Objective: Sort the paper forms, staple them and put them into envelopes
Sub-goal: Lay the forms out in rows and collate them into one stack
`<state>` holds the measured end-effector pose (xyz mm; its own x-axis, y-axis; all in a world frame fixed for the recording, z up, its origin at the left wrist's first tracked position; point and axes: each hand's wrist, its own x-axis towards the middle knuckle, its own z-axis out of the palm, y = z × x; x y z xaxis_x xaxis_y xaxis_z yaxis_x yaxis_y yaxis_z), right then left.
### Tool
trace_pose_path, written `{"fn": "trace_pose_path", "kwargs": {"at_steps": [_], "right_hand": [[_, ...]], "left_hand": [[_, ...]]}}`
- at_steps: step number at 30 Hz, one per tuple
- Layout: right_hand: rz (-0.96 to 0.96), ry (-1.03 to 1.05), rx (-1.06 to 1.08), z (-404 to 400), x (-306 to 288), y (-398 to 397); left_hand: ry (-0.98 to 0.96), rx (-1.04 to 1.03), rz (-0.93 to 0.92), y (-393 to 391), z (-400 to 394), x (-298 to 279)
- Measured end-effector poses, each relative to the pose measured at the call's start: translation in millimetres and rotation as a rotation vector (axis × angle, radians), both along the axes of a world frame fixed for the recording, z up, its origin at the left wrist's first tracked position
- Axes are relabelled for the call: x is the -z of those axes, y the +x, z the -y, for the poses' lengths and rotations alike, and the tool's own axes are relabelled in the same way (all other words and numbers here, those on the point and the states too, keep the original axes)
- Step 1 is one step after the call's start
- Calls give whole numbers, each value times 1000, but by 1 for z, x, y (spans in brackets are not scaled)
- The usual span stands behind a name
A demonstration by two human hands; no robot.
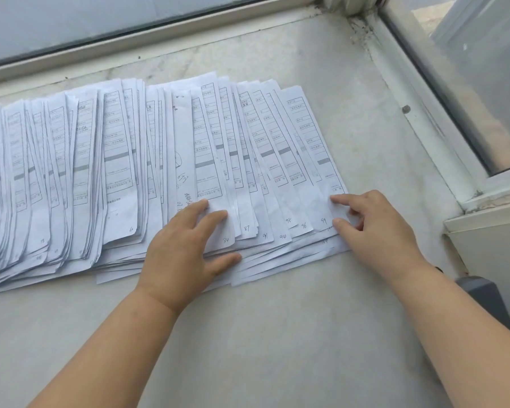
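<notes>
Many white paper forms [124,172] lie fanned out in an overlapping row across a pale stone sill [277,334]. Each sheet bears a printed table and a handwritten number near its lower corner. My left hand [186,254] rests flat on the forms near the middle of the fan, fingers spread and straight. My right hand [374,225] is at the right end of the fan, where its thumb and forefinger pinch the lower right corner of the rightmost form [309,136]. No stapler or envelope is in view.
A window frame [159,30] runs along the back of the sill and a second glazed frame [442,113] closes the right side. A grey object [483,298] sits partly hidden behind my right forearm. Bare sill lies in front of the papers.
</notes>
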<state>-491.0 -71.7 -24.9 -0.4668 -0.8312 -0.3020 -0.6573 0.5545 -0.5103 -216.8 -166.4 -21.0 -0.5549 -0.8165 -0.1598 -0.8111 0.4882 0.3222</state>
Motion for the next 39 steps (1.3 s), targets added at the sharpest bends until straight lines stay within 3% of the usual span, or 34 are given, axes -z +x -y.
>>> {"fn": "trace_pose_path", "kwargs": {"at_steps": [7,12,17,26,31,36,39], "right_hand": [[103,-115,125,-4,3,-8],[270,-193,262,-6,4,-14],[278,-212,247,-7,2,-14],[168,-145,338,10,-15,-20],[189,113,383,63,-22,-35],[210,275,259,98,-32,1],[308,183,309,121,-37,18]], "left_hand": [[19,29,35,-4,-2,5],[41,-17,-68,-1,-4,8],[38,-30,-61,-4,-4,9],[61,57,49,3,-3,12],[-1,102,-94,19,-12,1],[-72,-49,-206,62,-32,-9],[-107,-159,-254,97,-23,-18]]}}
